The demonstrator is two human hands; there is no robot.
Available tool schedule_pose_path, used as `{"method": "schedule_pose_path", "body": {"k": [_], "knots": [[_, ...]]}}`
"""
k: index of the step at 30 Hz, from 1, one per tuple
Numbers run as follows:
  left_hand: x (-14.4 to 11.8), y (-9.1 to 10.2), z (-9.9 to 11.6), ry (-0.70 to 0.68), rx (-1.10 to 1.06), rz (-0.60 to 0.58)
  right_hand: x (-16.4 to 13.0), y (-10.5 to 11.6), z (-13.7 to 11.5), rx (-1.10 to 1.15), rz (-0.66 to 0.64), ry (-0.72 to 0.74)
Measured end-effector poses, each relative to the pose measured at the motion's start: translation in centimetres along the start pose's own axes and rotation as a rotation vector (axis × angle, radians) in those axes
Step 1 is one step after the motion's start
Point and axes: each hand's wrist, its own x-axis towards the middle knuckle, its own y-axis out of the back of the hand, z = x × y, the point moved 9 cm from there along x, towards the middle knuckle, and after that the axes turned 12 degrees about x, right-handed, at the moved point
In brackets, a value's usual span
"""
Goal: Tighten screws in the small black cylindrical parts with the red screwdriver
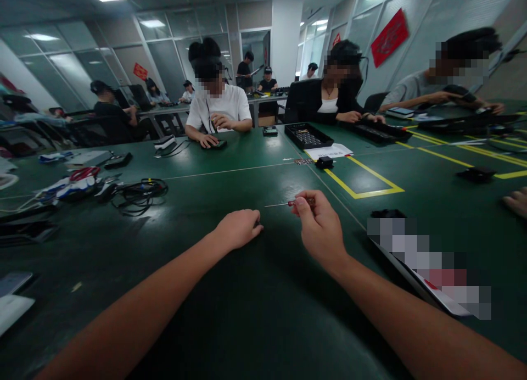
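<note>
Green worktable [255, 325]: right hand [319, 229] pinches a small screwdriver [288, 204], left hand [239, 229] rests curled beside it, nothing yet being worked on.

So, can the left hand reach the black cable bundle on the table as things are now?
Probably yes: the left hand rests on bare table, and nothing lies between it and the black cable bundle farther left.

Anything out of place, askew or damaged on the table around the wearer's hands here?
Nothing looks damaged or spilled. The right hand holds a thin screwdriver level above the green table; the left hand rests curled on the surface. The only untidy spot is a loose tangle of cables to the left.
</note>
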Motion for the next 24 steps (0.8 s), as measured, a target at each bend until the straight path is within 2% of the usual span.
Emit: {"method": "schedule_pose_path", "body": {"k": [3, 8, 11, 13, 17, 19, 21, 22, 24], "knots": [[-0.5, 0.3, -1.4, 0.047, -0.081, 0.041, 0.0, 0.0, 0.3, 0.018, -0.004, -0.021], [-1.5, 1.0, -5.0, 0.125, -0.362, 0.069, 0.2, 0.1, 0.4, 0.009, 0.001, -0.020], [-2.6, 1.4, -7.8, 0.224, -0.557, 0.085, 0.3, 0.1, 0.6, 0.011, 0.000, -0.032], [-3.9, 1.8, -10.4, 0.342, -0.739, 0.146, 0.3, 0.0, 0.7, 0.016, -0.007, -0.037], [-8.8, 2.3, -16.7, 0.656, -1.194, 0.403, 0.2, -0.3, 1.1, 0.040, -0.033, -0.044], [-11.7, 3.0, -19.4, 0.743, -1.244, 0.488, 0.2, -0.4, 1.3, 0.047, -0.041, -0.052], [-15.6, 3.0, -22.5, 0.945, -1.314, 0.596, 0.3, -0.4, 1.5, 0.045, -0.045, -0.053], [-17.3, 2.8, -23.7, 1.030, -1.314, 0.603, 0.3, -0.4, 1.6, 0.043, -0.046, -0.052], [-21.2, 3.1, -25.9, 1.199, -1.237, 0.673, 0.3, -0.4, 1.7, 0.039, -0.048, -0.050]]}}
